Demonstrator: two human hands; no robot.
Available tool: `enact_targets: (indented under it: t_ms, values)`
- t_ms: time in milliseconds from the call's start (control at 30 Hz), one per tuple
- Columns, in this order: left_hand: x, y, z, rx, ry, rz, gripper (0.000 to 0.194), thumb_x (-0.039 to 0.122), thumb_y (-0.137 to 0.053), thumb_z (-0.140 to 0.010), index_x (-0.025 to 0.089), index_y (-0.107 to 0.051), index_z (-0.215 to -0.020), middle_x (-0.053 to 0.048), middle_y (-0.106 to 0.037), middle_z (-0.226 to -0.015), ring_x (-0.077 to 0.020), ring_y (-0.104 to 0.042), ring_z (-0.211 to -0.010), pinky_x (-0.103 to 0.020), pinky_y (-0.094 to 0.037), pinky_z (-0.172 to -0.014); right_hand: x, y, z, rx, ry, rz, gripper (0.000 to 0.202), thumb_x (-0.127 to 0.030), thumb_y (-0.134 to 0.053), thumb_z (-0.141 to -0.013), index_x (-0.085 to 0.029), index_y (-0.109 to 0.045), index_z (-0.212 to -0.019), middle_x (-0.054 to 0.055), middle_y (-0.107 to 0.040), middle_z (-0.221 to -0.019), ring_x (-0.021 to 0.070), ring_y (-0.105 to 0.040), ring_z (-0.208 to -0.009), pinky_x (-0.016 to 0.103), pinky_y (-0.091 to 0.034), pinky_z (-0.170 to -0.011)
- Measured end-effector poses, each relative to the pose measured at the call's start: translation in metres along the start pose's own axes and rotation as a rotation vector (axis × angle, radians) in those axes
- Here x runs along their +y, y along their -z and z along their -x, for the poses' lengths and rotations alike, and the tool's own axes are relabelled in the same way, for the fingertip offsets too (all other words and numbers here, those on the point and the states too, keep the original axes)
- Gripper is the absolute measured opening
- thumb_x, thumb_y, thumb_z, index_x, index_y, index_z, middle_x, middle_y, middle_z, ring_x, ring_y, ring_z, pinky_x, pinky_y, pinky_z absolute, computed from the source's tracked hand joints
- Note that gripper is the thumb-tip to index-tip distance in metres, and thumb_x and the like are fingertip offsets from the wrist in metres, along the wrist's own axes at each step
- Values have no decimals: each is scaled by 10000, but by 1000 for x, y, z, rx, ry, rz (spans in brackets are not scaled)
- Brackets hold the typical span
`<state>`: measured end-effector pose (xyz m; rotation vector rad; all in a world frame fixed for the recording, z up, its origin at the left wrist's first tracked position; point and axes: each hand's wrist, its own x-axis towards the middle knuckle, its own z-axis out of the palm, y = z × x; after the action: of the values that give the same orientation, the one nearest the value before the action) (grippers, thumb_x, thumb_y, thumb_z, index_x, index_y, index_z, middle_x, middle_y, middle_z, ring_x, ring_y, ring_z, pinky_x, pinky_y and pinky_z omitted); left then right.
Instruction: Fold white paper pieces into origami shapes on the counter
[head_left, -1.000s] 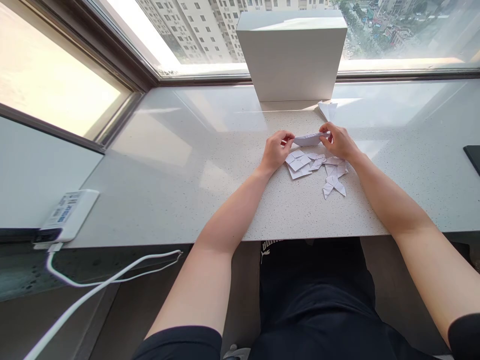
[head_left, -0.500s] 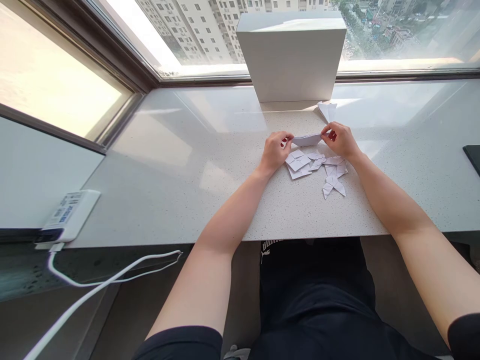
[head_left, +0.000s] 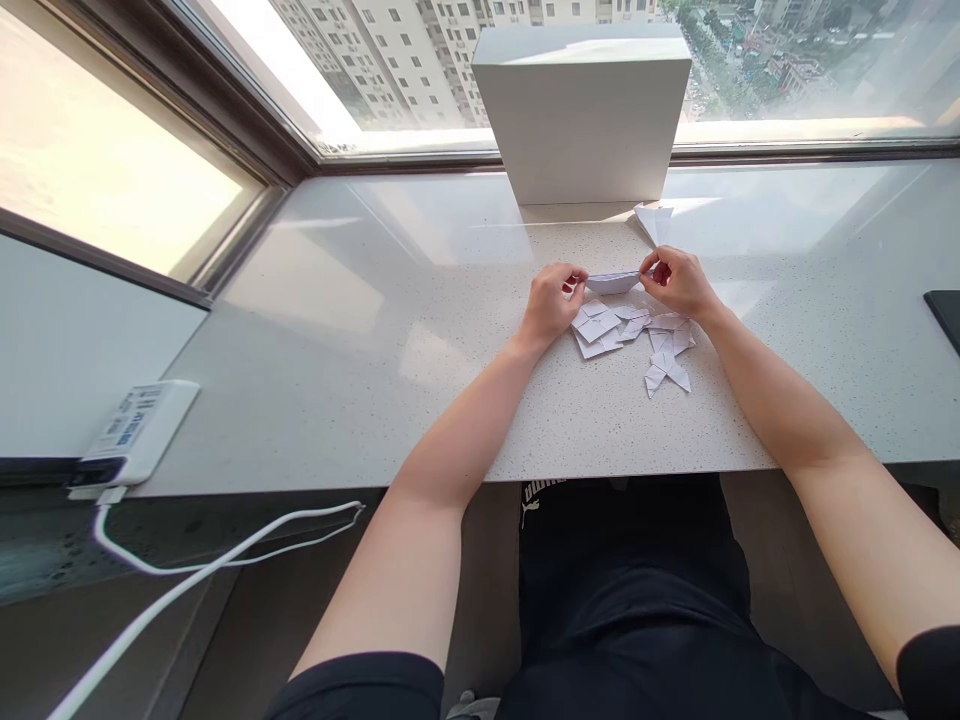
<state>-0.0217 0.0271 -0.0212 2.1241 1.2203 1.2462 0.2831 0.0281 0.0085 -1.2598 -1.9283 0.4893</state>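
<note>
A folded white paper (head_left: 613,284) stretches between my two hands, above the countertop. My left hand (head_left: 553,300) pinches its left end between thumb and fingers. At the right end, the fingertips of my right hand (head_left: 677,280) are closed on the same paper. Just below it, nearer to me, lie several folded paper pieces: a stack of square ones (head_left: 597,328) by my left hand, and star-like ones (head_left: 666,368) below my right hand. Beyond my right hand lies a pointed folded paper (head_left: 655,222), partly covered by that hand.
A large white box (head_left: 589,130) stands against the window at the back of the speckled white countertop (head_left: 315,380). At the left edge sits a white device (head_left: 142,430) with a white cable (head_left: 225,568) plugged in. A dark flat object (head_left: 946,318) lies at the far right.
The folded paper has tilted slightly, so its top edge now looks straighter and layered. My right hand has shifted very slightly; the pieces on the countertop stay put.
</note>
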Motion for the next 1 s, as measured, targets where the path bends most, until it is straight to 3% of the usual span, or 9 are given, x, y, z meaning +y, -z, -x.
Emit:
enact_targets:
  t_ms: [333, 500, 1000]
  values:
    - [4, 0, 0, 1, 30, 30, 202, 69, -758, -1082, 254, -832, -1114, -97, -900, -1185, -250, -844, -1093, -436, -753, -1028, 1, -3, -1, 29, -22, -22, 130, -389, -863, -980, -283, -789, -994, 95, -840, -1001, 288, -765, -889, 517, -724, -921]
    - [1, 0, -1, 30, 35, 7, 201, 76, -773, -1091, 261, -846, -1122, -104, -908, -1186, -282, -851, -1197, -433, -754, -996, 1, -1, -1, 17, -26, -29, 105, -362, -850, -996, -272, -798, -1004, 97, -851, -1008, 292, -769, -915, 530, -712, -960]
    - [0, 1, -2, 28, 111, 107, 138, 134, -781, -1095, 256, -844, -1105, -93, -932, -1181, -232, -878, -1072, -391, -769, -986, 22, -4, -4, 18, -127, -203, 173, -406, -896, -978, -268, -868, -1079, 88, -893, -1112, 273, -808, -967, 502, -728, -997]
